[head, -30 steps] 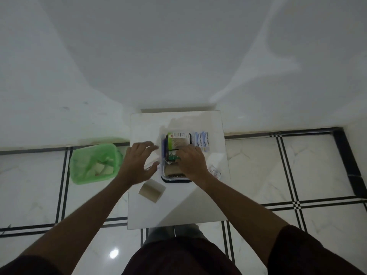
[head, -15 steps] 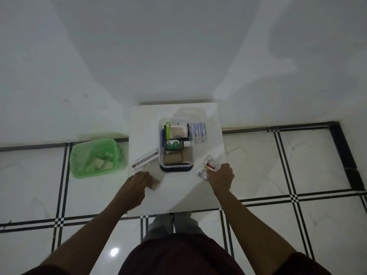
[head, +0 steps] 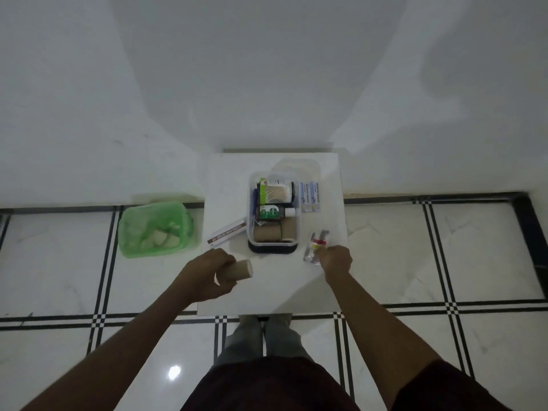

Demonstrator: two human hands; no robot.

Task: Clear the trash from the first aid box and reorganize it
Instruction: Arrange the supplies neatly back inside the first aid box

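Note:
The clear first aid box [head: 251,185] with a dark base stands mid-table, holding a cotton swab pack [head: 274,193], a dark green bottle [head: 271,212] and brown bandage rolls [head: 267,233]. My left hand [head: 204,275] is shut on another brown bandage roll [head: 237,271], lifted just off the table in front and left of the box. My right hand [head: 336,259] pinches the near end of a clear plastic packet [head: 315,247] with red and yellow marks, right of the box.
A long white carton [head: 226,232] lies left of the box, and small blue-white packets [head: 310,196] lie to its right. The white table [head: 275,292] is small. A green bin [head: 155,229] holding scraps stands on the floor to the left.
Both hands left the box and drew back toward me. My left hand closed on the bandage roll and lifted it; my right hand took hold of the clear packet.

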